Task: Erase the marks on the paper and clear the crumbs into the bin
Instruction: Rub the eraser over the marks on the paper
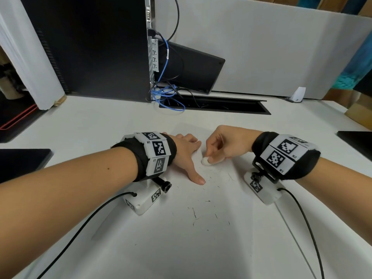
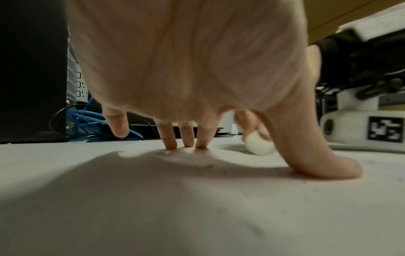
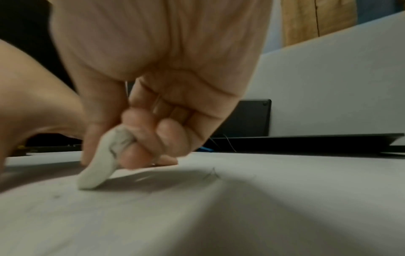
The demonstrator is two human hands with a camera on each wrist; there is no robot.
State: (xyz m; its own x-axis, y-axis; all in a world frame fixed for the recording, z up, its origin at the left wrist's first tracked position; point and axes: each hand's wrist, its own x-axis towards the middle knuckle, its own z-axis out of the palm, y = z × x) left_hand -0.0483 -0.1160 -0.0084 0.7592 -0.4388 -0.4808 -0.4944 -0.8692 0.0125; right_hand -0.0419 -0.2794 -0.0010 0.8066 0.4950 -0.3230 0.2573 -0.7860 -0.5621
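A white sheet of paper (image 1: 201,228) lies on the white desk in front of me. My right hand (image 1: 219,146) pinches a small white eraser (image 1: 205,161) between thumb and fingers, its tip pressed on the paper (image 3: 197,216). The eraser (image 3: 98,166) looks worn and grey near the fingers. My left hand (image 1: 187,150) lies flat, fingers spread, thumb and fingertips (image 2: 171,143) pressing the paper just left of the eraser (image 2: 259,145). Thin dark eraser crumbs (image 1: 194,213) are scattered over the paper nearer to me. No bin is in view.
A black computer tower (image 1: 96,47) with blue cables (image 1: 167,95) stands at the back left. A black cable slot (image 1: 217,106) runs along the desk's rear, below a grey partition (image 1: 281,53). Dark flat pads (image 1: 22,162) (image 1: 358,141) lie at both sides.
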